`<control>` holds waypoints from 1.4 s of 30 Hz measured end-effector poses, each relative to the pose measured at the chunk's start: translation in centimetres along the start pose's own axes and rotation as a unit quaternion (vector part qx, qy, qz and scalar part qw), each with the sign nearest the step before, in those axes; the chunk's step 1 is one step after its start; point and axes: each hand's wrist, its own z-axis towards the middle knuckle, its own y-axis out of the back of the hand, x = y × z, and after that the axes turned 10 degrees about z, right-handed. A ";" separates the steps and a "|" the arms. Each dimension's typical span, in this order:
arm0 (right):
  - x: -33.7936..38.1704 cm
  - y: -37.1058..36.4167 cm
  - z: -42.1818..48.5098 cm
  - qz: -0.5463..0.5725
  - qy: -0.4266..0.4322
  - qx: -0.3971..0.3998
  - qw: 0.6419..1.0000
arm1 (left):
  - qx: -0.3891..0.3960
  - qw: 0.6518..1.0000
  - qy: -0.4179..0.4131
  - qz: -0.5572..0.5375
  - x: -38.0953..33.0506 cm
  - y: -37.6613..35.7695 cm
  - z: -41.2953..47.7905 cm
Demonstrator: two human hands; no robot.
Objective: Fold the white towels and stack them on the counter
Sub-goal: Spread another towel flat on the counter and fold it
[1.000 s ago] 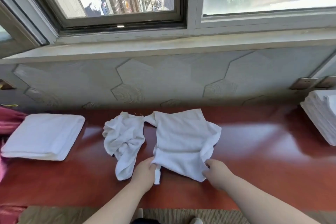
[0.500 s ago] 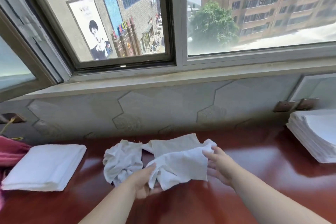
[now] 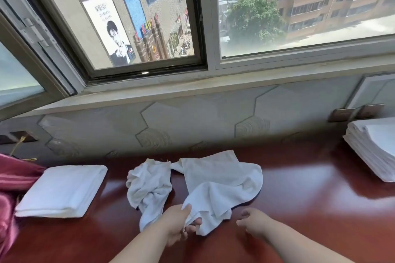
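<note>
While the left hand (image 3: 177,224) pinches the near corner of the half-spread white towel (image 3: 218,181), the right hand (image 3: 254,223) sits loose and holds nothing
Towel lies on the red counter (image 3: 310,209) mostly beyond and between both hands, right hand just beside its near edge, not touching. Next to it on the left there's a crumpled towel (image 3: 149,186), folded stack (image 3: 62,190) further left, taller stack (image 3: 374,149) far right
</note>
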 end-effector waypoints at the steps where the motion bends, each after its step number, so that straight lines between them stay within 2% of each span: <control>1: -0.3 -0.5 0.1 -0.003 0.002 0.006 1.000 | -0.014 1.000 -0.005 -0.004 0.3 0.2 0.1; 4: -0.4 -2.4 0.1 -0.102 0.038 -0.004 0.994 | -0.058 0.998 -0.012 -0.023 1.0 0.8 0.0; 7: 0.1 -4.0 0.0 -0.215 0.080 -0.053 0.972 | -0.077 0.996 0.000 -0.051 1.8 1.3 -0.4; 10: 0.9 -5.2 0.5 -0.209 0.096 -0.099 0.968 | -0.071 0.996 -0.005 -0.046 2.4 1.9 -1.1; 13: 2.2 -5.5 1.6 -0.167 0.126 -0.096 0.973 | -0.066 0.997 -0.035 -0.001 2.8 2.6 -1.5; 16: 3.1 -5.5 3.0 -0.216 0.199 -0.138 0.946 | -0.061 0.998 -0.035 -0.004 3.2 3.1 -1.7; 19: 4.0 -5.8 3.4 -0.203 0.134 -0.080 0.967 | -0.077 0.997 -0.015 -0.025 3.4 3.8 -1.9; 22: 4.1 -5.6 3.6 -0.084 0.085 -0.115 0.986 | -0.136 0.990 -0.006 -0.022 3.8 4.7 -1.8; 24: 4.8 -4.6 3.7 0.088 0.047 -0.118 0.988 | -0.172 0.984 0.003 -0.046 4.1 5.4 -1.9; 26: 6.0 -3.3 2.7 0.296 -0.010 -0.147 0.944 | -0.193 0.978 0.005 -0.073 4.2 5.9 -1.9; 28: 6.3 -1.8 1.6 0.407 -0.056 -0.112 0.905 | -0.216 0.974 -0.021 -0.073 4.0 6.0 -2.0; 31: 6.7 0.4 -0.9 0.437 -0.034 -0.068 0.896 | -0.276 0.956 -0.101 0.014 3.3 5.9 -2.9; 33: 7.1 1.7 -2.5 0.425 -0.020 -0.038 0.904 | -0.305 0.934 -0.158 0.096 2.6 5.9 -3.7; 35: 7.7 2.7 -4.2 0.398 -0.001 -0.033 0.917 | -0.301 0.921 -0.205 0.141 2.0 5.9 -4.6; 42: 6.9 4.9 -9.4 0.380 0.043 -0.165 0.909 | -0.239 0.901 -0.287 0.220 1.0 6.2 -7.6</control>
